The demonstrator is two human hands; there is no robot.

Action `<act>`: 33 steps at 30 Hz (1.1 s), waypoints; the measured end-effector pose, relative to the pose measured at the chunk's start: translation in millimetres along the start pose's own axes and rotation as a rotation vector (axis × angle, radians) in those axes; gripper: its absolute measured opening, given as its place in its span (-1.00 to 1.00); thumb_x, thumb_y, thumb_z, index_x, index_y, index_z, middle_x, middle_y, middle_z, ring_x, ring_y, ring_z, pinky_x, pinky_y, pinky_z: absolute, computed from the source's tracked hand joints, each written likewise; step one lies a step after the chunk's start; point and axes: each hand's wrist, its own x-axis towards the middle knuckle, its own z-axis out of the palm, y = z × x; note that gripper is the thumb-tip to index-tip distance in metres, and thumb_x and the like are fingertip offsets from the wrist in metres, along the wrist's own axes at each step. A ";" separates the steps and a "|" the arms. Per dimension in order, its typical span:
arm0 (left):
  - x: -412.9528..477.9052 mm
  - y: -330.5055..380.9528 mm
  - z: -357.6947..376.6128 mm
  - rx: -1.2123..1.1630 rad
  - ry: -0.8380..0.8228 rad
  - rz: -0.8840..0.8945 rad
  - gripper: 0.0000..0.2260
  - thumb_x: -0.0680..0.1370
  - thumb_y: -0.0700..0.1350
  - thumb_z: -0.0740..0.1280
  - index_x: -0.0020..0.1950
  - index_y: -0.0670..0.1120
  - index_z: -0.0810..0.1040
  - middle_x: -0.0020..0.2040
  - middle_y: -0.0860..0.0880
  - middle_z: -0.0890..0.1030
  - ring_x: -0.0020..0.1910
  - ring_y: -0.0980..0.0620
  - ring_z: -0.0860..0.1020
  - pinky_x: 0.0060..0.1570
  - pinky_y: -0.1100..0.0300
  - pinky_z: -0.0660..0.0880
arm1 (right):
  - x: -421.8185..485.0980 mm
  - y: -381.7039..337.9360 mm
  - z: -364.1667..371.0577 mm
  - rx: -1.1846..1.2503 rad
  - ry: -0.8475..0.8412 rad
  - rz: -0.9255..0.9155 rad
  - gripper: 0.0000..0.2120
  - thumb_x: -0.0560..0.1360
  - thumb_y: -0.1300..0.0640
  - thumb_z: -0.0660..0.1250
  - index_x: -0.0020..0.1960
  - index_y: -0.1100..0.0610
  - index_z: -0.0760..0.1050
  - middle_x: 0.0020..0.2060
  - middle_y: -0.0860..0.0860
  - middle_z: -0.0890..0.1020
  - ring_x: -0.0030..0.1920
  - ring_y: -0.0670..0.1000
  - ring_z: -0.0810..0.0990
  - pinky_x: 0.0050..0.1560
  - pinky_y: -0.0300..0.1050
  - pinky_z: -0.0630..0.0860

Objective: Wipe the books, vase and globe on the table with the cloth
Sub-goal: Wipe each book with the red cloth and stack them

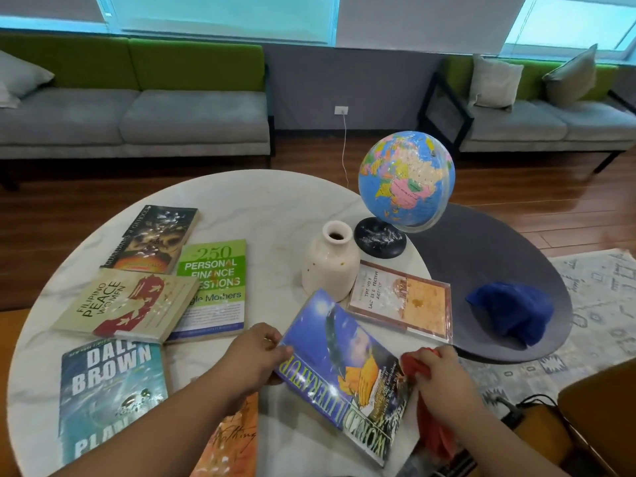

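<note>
The blue book [340,366] is being gripped along its left edge by the curled fingers of the left hand [254,356], apparently so that its cover is being steadied against the red cloth [418,364], which is being bunched in the closed fingers of the right hand [444,376] at its right edge. Its far corner is lying just beside the vase [330,266] (the globe [406,177] is standing behind), so free room is being offered mainly toward the near rim of the table [275,201].

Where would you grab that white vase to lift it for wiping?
Probably round its narrow neck, from above. The vase stands upright, the neck is slimmer than the body, and the globe's base and the blue book crowd its right and near sides.
</note>
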 end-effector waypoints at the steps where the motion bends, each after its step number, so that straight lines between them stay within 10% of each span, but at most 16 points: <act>1: -2.5 2.0 -2.3 -0.008 0.017 0.045 -0.92 0.55 -0.29 0.32 -0.05 -0.20 0.42 -0.17 -0.23 0.61 -0.27 -0.08 0.58 -0.15 0.01 0.58 | 2.3 1.0 -5.5 0.111 0.018 0.036 -0.78 0.55 0.24 0.25 0.09 -0.04 0.51 0.07 -0.02 0.32 0.11 0.00 0.45 0.06 -0.31 0.32; 9: -21.8 55.4 -41.4 0.115 0.066 0.418 -0.91 0.52 -0.21 0.36 -0.02 -0.05 0.56 -0.09 -0.16 0.65 -0.15 -0.02 0.56 -0.02 -0.02 0.51 | 11.0 -31.8 -47.8 0.516 -0.241 -0.002 -0.84 0.46 -0.08 0.40 0.02 -0.08 0.59 0.03 -0.06 0.58 -0.02 -0.04 0.58 -0.13 -0.23 0.52; 14: -37.7 86.6 -48.9 0.276 0.073 0.608 -0.81 0.53 -0.31 0.33 -0.05 -0.01 0.57 -0.19 0.02 0.62 -0.25 0.21 0.50 -0.25 0.38 0.43 | 15.2 -66.0 -22.3 0.405 -0.568 -0.272 -0.15 0.33 0.02 0.52 0.45 -0.28 0.12 0.29 -0.31 0.42 0.18 -0.16 0.55 0.02 -0.44 0.46; 17: -42.6 95.8 -54.7 0.234 0.089 0.669 -0.79 0.53 -0.30 0.33 -0.06 0.03 0.58 -0.18 0.08 0.62 -0.23 0.23 0.52 -0.21 0.38 0.44 | 12.3 -81.5 -6.1 0.416 -0.502 -0.282 -0.44 0.41 0.13 0.47 0.31 -0.18 0.34 0.10 -0.24 0.57 -0.05 -0.11 0.64 0.03 -0.30 0.53; 20: -44.9 95.3 -61.3 0.180 0.064 0.651 -0.76 0.54 -0.30 0.32 -0.09 0.07 0.60 -0.21 0.11 0.63 -0.22 0.23 0.54 -0.20 0.38 0.46 | 12.0 -92.8 0.4 0.594 -0.471 -0.220 -0.69 0.48 0.19 0.42 0.20 0.04 0.49 -0.09 -0.03 0.66 -0.19 -0.08 0.62 -0.06 -0.14 0.57; 23: -45.4 89.7 -67.6 0.090 0.115 0.614 -0.73 0.54 -0.31 0.32 -0.06 0.09 0.60 -0.17 0.08 0.65 -0.16 0.15 0.57 -0.17 0.36 0.50 | 8.7 -103.7 4.2 0.636 -0.494 -0.285 -0.65 0.47 0.09 0.38 0.24 0.03 0.47 0.10 -0.06 0.65 0.14 -0.08 0.60 0.27 -0.03 0.47; 28: -44.8 69.8 -86.1 -0.439 -0.006 0.510 -0.44 0.40 -0.21 0.46 0.34 0.05 0.38 0.18 -0.06 0.63 0.15 -0.03 0.60 0.02 0.13 0.57 | 7.5 -116.5 10.5 0.816 -0.488 -0.306 -0.61 0.43 0.08 0.39 0.24 0.09 0.48 0.15 0.01 0.64 0.23 0.02 0.57 0.36 0.11 0.38; 33: -47.9 -8.9 -92.1 -0.109 -0.163 0.263 -0.22 0.33 -0.03 0.54 0.45 0.18 0.20 0.35 0.00 0.51 0.28 0.00 0.52 0.28 -0.05 0.44 | 11.3 -140.2 9.6 0.847 -0.545 -0.330 -0.63 0.42 0.09 0.37 0.21 0.12 0.48 0.10 0.02 0.67 0.20 0.03 0.59 0.27 -0.06 0.47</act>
